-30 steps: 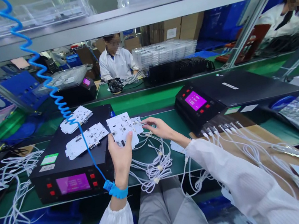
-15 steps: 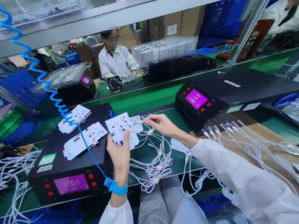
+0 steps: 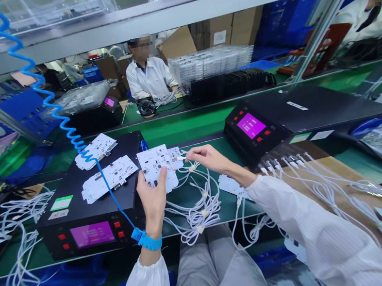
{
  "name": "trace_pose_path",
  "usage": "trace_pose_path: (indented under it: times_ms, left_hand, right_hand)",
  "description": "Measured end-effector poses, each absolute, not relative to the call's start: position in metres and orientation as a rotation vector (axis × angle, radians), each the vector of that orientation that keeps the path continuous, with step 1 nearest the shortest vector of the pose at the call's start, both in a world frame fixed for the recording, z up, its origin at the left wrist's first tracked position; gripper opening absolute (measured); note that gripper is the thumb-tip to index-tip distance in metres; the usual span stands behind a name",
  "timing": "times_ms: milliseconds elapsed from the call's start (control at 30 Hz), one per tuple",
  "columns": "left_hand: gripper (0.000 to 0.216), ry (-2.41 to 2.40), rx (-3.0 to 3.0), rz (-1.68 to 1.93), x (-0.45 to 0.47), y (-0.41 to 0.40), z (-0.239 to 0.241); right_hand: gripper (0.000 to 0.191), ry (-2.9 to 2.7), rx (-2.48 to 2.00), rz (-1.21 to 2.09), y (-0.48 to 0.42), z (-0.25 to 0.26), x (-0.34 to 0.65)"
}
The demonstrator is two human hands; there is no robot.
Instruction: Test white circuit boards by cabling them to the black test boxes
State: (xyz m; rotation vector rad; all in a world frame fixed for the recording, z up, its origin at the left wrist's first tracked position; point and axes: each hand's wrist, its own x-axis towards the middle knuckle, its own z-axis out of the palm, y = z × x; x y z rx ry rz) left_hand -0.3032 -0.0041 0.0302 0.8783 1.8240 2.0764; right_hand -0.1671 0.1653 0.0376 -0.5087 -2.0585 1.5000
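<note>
Left hand (image 3: 152, 196) grips circuit board (image 3: 156, 168) upright; right hand (image 3: 206, 156) pinches cable plug (image 3: 181, 157).

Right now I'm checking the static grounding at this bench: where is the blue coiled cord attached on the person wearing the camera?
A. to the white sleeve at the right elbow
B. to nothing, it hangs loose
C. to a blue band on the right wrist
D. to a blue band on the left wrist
D: the blue coiled cord runs down to the blue wrist band below the left hand, which holds a white circuit board.

Two circuit boards (image 3: 107, 170) lie on the left tester (image 3: 94, 204), cables (image 3: 196, 206) right.
</note>
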Motion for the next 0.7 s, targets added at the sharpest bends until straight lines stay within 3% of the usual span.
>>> trace_pose_path:
  times_ms: [400, 700]
  left_hand:
    - [0.052, 1.832, 0.963, 2.028, -0.3013, -0.0044, 0.0274]
    - [0.052, 1.786, 0.993, 2.009, -0.306, -0.0006, 0.0279]
  right_hand:
    - [0.053, -2.044, -0.439, 1.403, 0.1627, 0.0364, -0.1694]
    - [0.045, -2.073, -0.391, 1.264, 0.1652, 0.0321, -0.1703]
